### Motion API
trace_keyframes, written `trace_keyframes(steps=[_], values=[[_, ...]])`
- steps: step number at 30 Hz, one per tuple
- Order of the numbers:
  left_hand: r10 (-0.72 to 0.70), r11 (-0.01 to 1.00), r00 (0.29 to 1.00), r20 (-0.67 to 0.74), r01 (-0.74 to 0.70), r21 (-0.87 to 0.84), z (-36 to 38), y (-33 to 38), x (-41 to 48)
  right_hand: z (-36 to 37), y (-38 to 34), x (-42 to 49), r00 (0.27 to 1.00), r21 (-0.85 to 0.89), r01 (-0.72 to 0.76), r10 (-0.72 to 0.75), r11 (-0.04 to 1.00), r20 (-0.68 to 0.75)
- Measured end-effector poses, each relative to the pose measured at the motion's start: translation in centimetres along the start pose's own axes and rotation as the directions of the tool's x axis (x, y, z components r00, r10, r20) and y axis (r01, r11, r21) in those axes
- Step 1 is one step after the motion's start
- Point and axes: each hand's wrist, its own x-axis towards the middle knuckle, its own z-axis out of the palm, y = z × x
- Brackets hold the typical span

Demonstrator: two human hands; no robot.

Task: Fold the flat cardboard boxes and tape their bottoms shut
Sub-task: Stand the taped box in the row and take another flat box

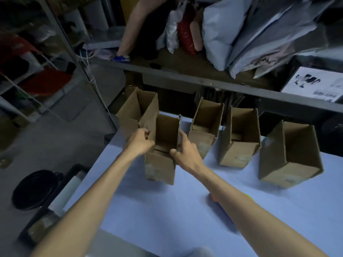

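An upright brown cardboard box [160,166] with its top open stands near the left end of the blue table [167,210]. My left hand [141,142] grips its left wall. My right hand [185,151] grips its right wall, thumb at the front corner. Directly behind it, at the table's far left corner, stands another open box [138,106]. To the right, three more open boxes stand in a row: one [204,127], a second [239,140], and a larger one [289,156]. Tape shows on some lower fronts.
A metal shelf rail [204,80] runs above the table's far edge, loaded with grey plastic mailers [241,34] and bags. Another person's leg and blue shoe [121,58] rest on that shelf. A black bin [35,188] sits on the floor at left. An orange object [213,198] peeks from under my right forearm.
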Motion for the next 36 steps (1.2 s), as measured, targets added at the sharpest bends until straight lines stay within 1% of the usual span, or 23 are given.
trace_keyframes(steps=[2, 5, 7, 10, 12, 18, 22, 25, 28, 31, 33, 36], values=[[0.045, 0.999, 0.999, 0.024, -0.044, -0.031, -0.5, 1.4, 1.8, -0.2, -0.9, 2.1, 0.999, 0.022, -0.035, 0.036, 0.999, -0.039], [0.096, 0.995, 0.995, 0.0, -0.096, -0.02, -1.4, 2.7, 5.0, -0.7, -1.8, 5.7, 0.994, 0.034, -0.056, 0.059, 0.998, -0.092], [0.131, 0.991, 0.991, -0.032, -0.131, 0.003, -1.7, 3.4, 7.2, -0.8, -2.2, 8.2, 0.992, -0.022, -0.065, 0.062, 0.998, -0.11], [0.217, 0.974, 0.973, -0.081, -0.211, 0.078, -1.4, 4.6, 9.5, -1.2, -2.6, 11.7, 0.985, -0.099, -0.123, 0.109, 0.987, -0.13], [0.246, 0.967, 0.965, -0.087, -0.238, 0.095, -1.1, 5.4, 10.6, -1.5, -2.7, 13.5, 0.983, -0.129, -0.147, 0.13, 0.981, -0.133], [0.262, 0.956, 0.965, 0.004, -0.26, 0.135, 0.1, 4.9, 12.9, -0.2, -0.9, 15.8, 0.972, -0.22, -0.218, 0.191, 0.951, -0.138], [0.277, 0.951, 0.96, 0.028, -0.278, 0.131, 0.4, 3.6, 13.5, 1.1, -0.2, 15.8, 0.972, -0.257, -0.204, 0.165, 0.945, -0.168], [0.325, 0.938, 0.945, 0.029, -0.327, 0.114, 0.2, 3.6, 13.9, 1.0, 0.0, 15.8, 0.974, -0.274, -0.192, 0.148, 0.942, -0.173], [0.365, 0.929, 0.931, -0.019, -0.363, 0.078, -0.3, 3.8, 13.6, 0.3, -0.3, 15.6, 0.971, -0.281, -0.209, 0.165, 0.937, -0.173], [0.369, 0.927, 0.926, -0.084, -0.36, 0.106, -1.0, 3.5, 13.1, -0.3, -0.9, 15.0, 0.957, -0.305, -0.226, 0.152, 0.925, -0.246], [0.364, 0.93, 0.921, -0.141, -0.35, 0.114, -1.5, 2.8, 12.6, -0.3, -1.4, 14.5, 0.955, -0.349, -0.201, 0.104, 0.915, -0.279], [0.354, 0.935, 0.895, -0.27, -0.34, 0.097, -2.3, 1.4, 11.8, -0.1, -2.1, 13.4, 0.956, -0.388, -0.13, 0.011, 0.912, -0.294]])
